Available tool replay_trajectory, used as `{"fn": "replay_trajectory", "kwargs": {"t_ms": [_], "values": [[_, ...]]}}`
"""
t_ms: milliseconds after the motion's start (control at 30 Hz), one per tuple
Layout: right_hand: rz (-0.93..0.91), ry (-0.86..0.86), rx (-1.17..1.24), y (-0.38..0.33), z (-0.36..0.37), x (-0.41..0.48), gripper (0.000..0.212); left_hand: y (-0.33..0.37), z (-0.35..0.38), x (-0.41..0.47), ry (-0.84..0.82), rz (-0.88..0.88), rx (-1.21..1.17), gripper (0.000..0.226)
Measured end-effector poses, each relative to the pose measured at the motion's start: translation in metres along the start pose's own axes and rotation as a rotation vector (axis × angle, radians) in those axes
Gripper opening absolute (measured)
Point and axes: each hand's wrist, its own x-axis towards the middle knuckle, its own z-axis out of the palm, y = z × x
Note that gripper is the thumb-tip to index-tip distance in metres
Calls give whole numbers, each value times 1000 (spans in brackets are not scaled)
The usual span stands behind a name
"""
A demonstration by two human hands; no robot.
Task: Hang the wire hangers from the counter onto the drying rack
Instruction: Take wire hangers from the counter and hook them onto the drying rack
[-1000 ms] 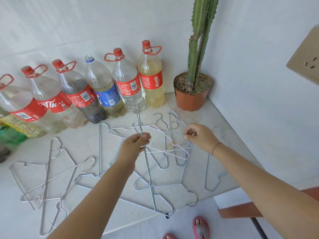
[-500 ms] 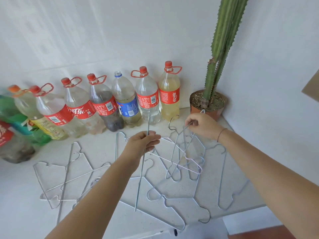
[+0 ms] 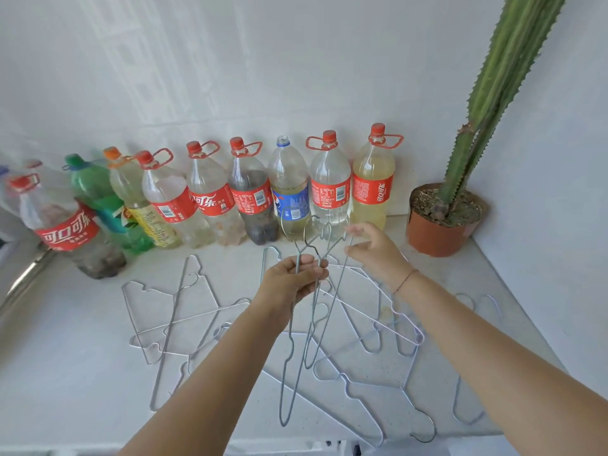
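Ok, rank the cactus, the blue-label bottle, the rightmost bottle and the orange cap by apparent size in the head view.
1. cactus, clearly largest.
2. rightmost bottle and blue-label bottle: too alike to rank.
3. orange cap, smallest.

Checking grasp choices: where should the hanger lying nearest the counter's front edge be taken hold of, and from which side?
That hanger lies flat on the counter, so pinch its hook from the front: it curls to the front edge, seemingly just past it, where fingers can likely close around the wire.
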Motion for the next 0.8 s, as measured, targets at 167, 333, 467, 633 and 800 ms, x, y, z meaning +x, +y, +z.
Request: {"fn": "replay_trajectory", "kwargs": {"t_ms": [167,333,467,633,800], "values": [[227,-366,356,-14,38,-48,11,6,-12,-18,119,61,-38,23],[71,-508,322,-27,66,-71,6,13,-16,-52,257,156,-98,22],[-19,-537,356,-38,79,-92,5,9,-13,-95,396,241,-102,19],[-118,-662,374,-45,90,-134,7,-2,-5,-162,524,295,-136,14],[-184,-820,393,-71,98,-187,5,-8,-9,-252,662,341,-145,20]]}}
